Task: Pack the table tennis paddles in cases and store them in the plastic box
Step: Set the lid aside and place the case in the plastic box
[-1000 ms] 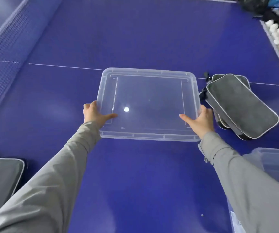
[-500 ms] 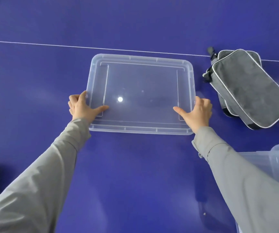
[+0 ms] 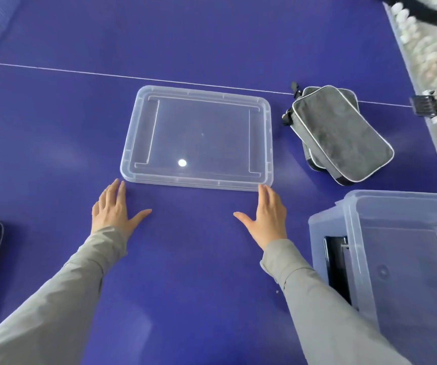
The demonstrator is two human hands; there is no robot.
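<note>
Blue table, clear lid lying flat, plastic box at right, dark shape behind its wall, stacked grey cases, left hand and right hand spread, empty.

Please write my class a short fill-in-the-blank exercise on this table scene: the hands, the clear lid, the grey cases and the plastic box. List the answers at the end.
1. The left hand and the right hand are both ____, gripping nothing.
2. The grey cases lie to the ____ of the clear lid.
3. That stack holds ____ cases.
4. The plastic box stands nearest the ____ hand.

Missing words: open; right; two; right
</note>
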